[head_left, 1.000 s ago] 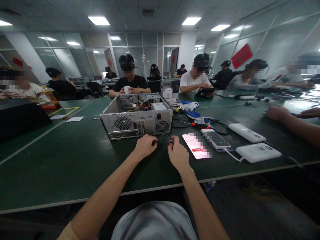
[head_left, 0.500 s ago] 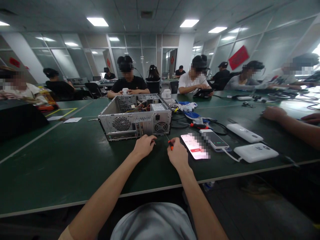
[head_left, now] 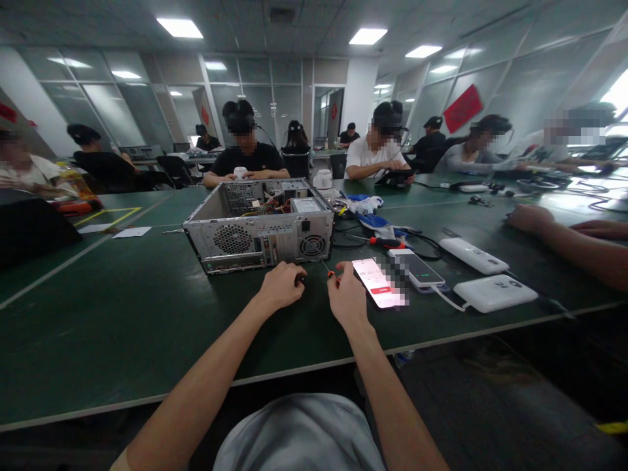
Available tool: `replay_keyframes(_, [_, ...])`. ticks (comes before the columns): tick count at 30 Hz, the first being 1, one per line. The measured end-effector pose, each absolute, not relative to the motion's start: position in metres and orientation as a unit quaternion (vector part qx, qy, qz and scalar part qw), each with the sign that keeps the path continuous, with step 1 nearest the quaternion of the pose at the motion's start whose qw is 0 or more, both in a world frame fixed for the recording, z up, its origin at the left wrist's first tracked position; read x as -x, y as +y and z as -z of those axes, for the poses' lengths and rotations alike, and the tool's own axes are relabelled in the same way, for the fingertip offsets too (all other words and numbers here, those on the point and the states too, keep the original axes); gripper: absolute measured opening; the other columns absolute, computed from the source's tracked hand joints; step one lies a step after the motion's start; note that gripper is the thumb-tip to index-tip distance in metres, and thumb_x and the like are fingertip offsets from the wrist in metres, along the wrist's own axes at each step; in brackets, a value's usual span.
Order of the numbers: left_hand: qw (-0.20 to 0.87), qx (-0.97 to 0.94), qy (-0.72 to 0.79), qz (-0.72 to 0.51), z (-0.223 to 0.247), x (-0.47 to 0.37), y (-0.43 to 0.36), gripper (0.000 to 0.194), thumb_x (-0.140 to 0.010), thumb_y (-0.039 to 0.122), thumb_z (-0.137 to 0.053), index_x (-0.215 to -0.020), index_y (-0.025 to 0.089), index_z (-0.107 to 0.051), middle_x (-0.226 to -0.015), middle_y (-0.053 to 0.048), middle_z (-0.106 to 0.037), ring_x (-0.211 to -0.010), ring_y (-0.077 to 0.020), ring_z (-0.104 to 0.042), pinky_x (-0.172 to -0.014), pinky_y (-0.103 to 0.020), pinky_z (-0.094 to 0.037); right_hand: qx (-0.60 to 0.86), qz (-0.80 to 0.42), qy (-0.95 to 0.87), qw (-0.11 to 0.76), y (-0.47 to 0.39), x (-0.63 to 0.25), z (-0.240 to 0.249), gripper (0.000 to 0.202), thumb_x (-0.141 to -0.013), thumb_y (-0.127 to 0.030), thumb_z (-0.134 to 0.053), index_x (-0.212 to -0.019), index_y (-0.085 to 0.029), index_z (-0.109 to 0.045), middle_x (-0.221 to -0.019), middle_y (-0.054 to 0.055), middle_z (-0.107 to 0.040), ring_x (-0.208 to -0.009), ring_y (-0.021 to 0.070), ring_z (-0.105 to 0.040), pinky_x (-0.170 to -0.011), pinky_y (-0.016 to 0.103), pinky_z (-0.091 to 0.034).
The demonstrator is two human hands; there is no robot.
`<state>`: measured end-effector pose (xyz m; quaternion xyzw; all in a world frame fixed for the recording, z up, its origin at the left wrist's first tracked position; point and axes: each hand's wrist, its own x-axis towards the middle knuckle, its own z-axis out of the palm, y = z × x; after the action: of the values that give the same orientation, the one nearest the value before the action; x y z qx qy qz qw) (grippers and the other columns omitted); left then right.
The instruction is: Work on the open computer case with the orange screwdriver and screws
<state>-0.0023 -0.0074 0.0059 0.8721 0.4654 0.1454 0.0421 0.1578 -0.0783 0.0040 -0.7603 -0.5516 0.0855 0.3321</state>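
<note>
An open metal computer case lies on the green table, its back panel with the fan grille facing me. My right hand is closed round the orange handle of a small screwdriver, whose thin shaft points toward the case's lower right corner. Just in front of the case is my left hand, its fingers curled together; whatever they may hold is too small to name. Beside my right hand lies a lit phone.
Right of the phone are a device with a cable and white power banks. A red-and-black screwdriver and blue-white gloves lie behind them. Another person's arm rests at the right; people sit across the table.
The view has shifted slightly. The fingers of my right hand have changed their hold on the screwdriver, and its handle sits a little flatter. My left hand stays in front of the case.
</note>
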Motion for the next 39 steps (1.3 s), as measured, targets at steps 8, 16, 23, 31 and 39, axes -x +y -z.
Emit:
replay_keyframes(8, [0.031, -0.879, 0.46, -0.121, -0.01, 0.001, -0.008, 0.025, -0.093, 0.026, -0.052, -0.101, 0.023, -0.075, -0.108, -0.007, -0.072, -0.105, -0.025, -0.06, -0.089, -0.035, -0.051, 0.745, -0.054, -0.558, 0.362, -0.076, -0.162, 0.001, 0.016, -0.093, -0.02, -0.048, -0.108, -0.021, -0.054, -0.097, 0.005, -0.068, -0.085, 0.0199, -0.064, -0.072, 0.028, -0.039])
replay_keyframes(16, [0.01, -0.866, 0.487, -0.114, -0.013, 0.005, -0.006, 0.026, -0.095, 0.022, -0.05, -0.108, 0.022, -0.072, -0.109, -0.008, -0.072, -0.108, -0.0253, -0.06, -0.092, -0.035, -0.05, 0.738, -0.022, -0.594, 0.319, -0.082, -0.158, -0.005, 0.014, -0.092, -0.015, -0.05, -0.1, -0.021, -0.06, -0.108, 0.005, -0.063, -0.09, 0.0172, -0.061, -0.075, 0.027, -0.042])
replay_keyframes(23, [0.061, -0.86, 0.485, -0.147, -0.009, 0.011, 0.001, 0.024, -0.09, 0.021, -0.057, -0.109, 0.023, -0.071, -0.107, -0.007, -0.072, -0.108, -0.0241, -0.063, -0.094, -0.035, -0.05, 0.736, 0.009, -0.608, 0.298, -0.082, -0.16, -0.002, 0.02, -0.089, -0.01, -0.049, -0.097, -0.021, -0.064, -0.107, 0.005, -0.059, -0.095, 0.0182, -0.059, -0.077, 0.027, -0.042])
replay_keyframes(31, [0.126, -0.866, 0.454, -0.167, -0.004, 0.014, 0.006, 0.027, -0.083, 0.015, -0.055, -0.098, 0.024, -0.076, -0.11, -0.002, -0.074, -0.102, -0.0201, -0.067, -0.094, -0.032, -0.051, 0.752, -0.041, -0.592, 0.285, -0.082, -0.153, -0.003, 0.011, -0.094, -0.021, -0.053, -0.102, -0.021, -0.06, -0.108, 0.007, -0.059, -0.086, 0.0178, -0.063, -0.075, 0.027, -0.042])
replay_keyframes(39, [0.121, -0.87, 0.451, -0.16, -0.007, 0.014, 0.002, 0.051, -0.078, 0.012, -0.055, -0.126, 0.028, -0.067, -0.103, -0.002, -0.073, -0.094, -0.0195, -0.067, -0.083, -0.029, -0.052, 0.788, -0.075, -0.554, 0.258, -0.084, -0.15, -0.01, 0.03, -0.105, -0.033, -0.027, -0.124, -0.019, -0.046, -0.096, 0.011, -0.07, -0.088, 0.0241, -0.069, -0.077, 0.032, -0.042])
